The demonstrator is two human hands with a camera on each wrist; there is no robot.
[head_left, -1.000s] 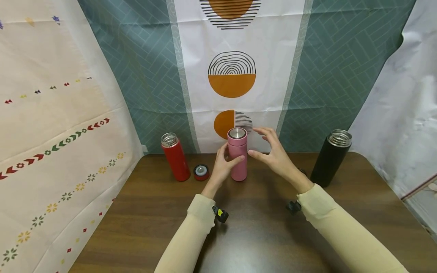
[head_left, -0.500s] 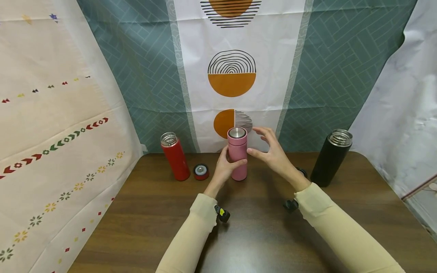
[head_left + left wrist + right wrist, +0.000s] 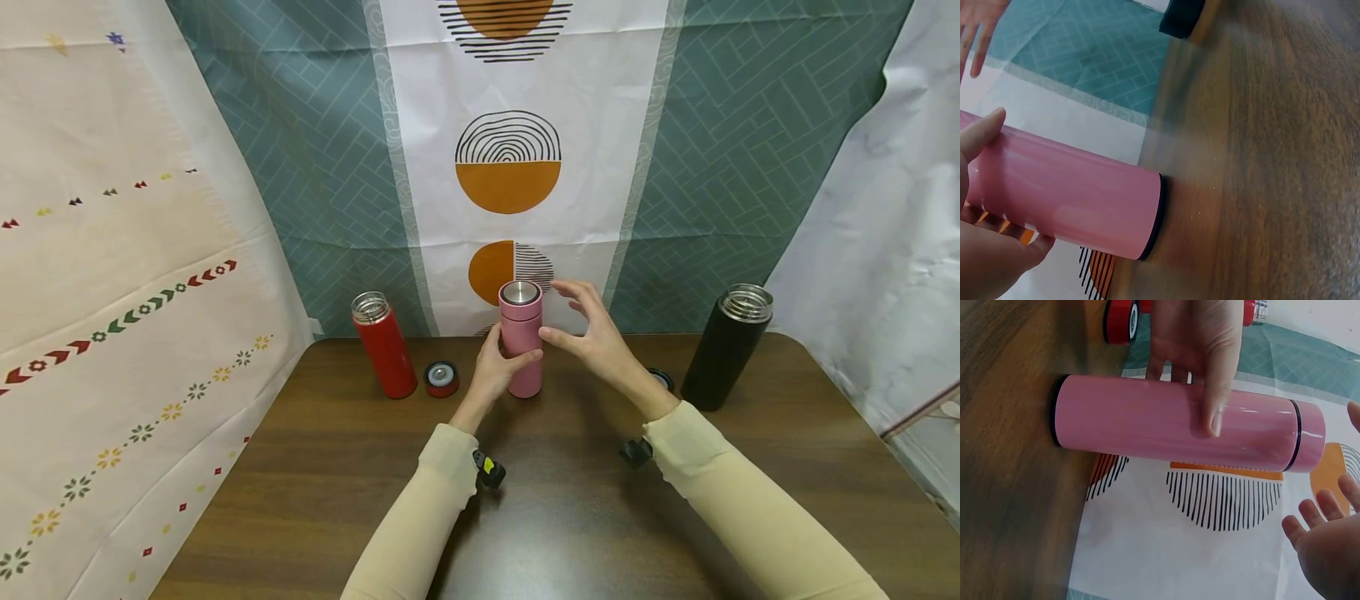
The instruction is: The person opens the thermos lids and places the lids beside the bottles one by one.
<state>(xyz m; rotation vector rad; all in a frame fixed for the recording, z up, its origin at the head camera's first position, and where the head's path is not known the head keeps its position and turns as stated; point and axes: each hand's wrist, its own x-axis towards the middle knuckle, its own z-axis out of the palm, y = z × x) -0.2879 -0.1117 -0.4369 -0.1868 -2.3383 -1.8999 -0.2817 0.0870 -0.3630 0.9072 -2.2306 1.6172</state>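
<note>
A pink thermos (image 3: pixel 522 333) with its pink lid on and a silver disc on top stands upright at the back middle of the table. Thumb in front and fingers behind, my left hand (image 3: pixel 491 371) grips its body, as the right wrist view also shows. To the right of the lid, my right hand (image 3: pixel 596 333) is held with thumb and fingers spread, holding nothing. In the right wrist view a small gap lies between the right hand's fingers (image 3: pixel 1310 512) and the thermos. The thermos's dark base (image 3: pixel 1155 219) meets the table in the left wrist view.
A lidless red thermos (image 3: pixel 386 350) stands on the left, with its red and black lid (image 3: pixel 442 378) beside it. On the right is a lidless black thermos (image 3: pixel 723 354); a black lid (image 3: pixel 663 379) sits near it, partly hidden by my right forearm. Patterned cloth (image 3: pixel 352 167) hangs behind the table.
My left thumb has shifted slightly further across the pink thermos. The right hand has moved very slightly left, still spread. The thermoses stay in place.
</note>
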